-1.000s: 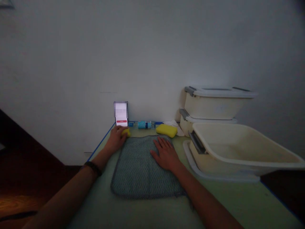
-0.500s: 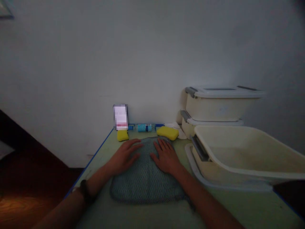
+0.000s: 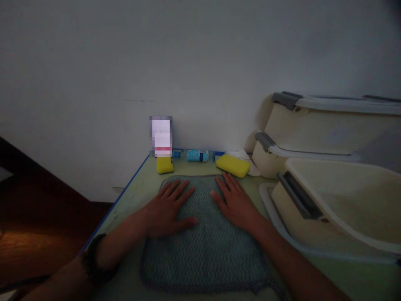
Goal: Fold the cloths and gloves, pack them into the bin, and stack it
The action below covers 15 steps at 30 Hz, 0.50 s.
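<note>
On the pale green table (image 3: 138, 186), square in front of the person, a grey-green cloth (image 3: 203, 255) lies spread out, with its far edge toward the wall (image 3: 200, 75) and a dark border running round it. The left hand (image 3: 167, 211) is palm down over the cloth's far left part, fingers loosely spread and thumb pointing inward, gripping nothing; a dark band (image 3: 95, 259) circles that wrist. The right hand (image 3: 236, 202) lies palm down over the far right part, likewise released, with its fingertips at the cloth's far edge. Just beyond them is a large yellow sponge (image 3: 233, 165), with something white and crumpled (image 3: 241, 154) behind it. To the left, a clear bottle (image 3: 198, 156) with a blue label lies on its side near the wall. Farther left, a phone (image 3: 161, 136) stands upright, its picture blurred, with a small yellow sponge (image 3: 164, 165) at its foot. On the right, an open-topped cream box (image 3: 294, 225) sits on a pale lid (image 3: 266, 196), and two lidded boxes (image 3: 313, 129) are stacked behind it.
</note>
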Available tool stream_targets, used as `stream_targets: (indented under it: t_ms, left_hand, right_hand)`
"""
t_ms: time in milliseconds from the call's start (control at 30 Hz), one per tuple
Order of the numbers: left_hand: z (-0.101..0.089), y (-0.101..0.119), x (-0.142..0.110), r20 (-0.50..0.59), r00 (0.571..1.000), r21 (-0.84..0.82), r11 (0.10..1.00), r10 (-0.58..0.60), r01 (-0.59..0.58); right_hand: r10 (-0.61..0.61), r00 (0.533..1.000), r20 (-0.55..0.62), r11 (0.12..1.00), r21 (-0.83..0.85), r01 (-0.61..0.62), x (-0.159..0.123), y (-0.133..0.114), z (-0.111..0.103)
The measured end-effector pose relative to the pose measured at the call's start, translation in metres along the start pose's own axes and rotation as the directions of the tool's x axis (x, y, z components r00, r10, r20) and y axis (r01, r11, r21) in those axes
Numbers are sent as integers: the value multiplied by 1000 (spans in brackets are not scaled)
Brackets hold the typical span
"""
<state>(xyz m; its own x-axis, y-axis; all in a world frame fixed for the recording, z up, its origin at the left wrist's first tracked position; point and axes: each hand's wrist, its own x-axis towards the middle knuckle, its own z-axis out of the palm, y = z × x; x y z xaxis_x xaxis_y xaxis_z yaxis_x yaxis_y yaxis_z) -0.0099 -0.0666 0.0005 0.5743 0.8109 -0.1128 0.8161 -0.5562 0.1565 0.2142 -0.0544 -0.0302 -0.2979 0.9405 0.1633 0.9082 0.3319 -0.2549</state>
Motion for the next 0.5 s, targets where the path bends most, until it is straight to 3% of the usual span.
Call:
stream_targets:
  t_ms: [233,367,500]
  left_hand:
    - [7,-20,14,-188,982,-6,1000,-16,15]
    - [1,-30,16,-263,952,-10,987,-155,158]
    - [-5,-41,16,-247,938,-51,970,-243,238]
  right_hand:
    - [57,994,-94,998,9,-56,4,9,1]
    - [107,986,-131,993,-41,-113,5,9,-7]
    - [120,988,-94,989,-75,-127,2,5,-11]
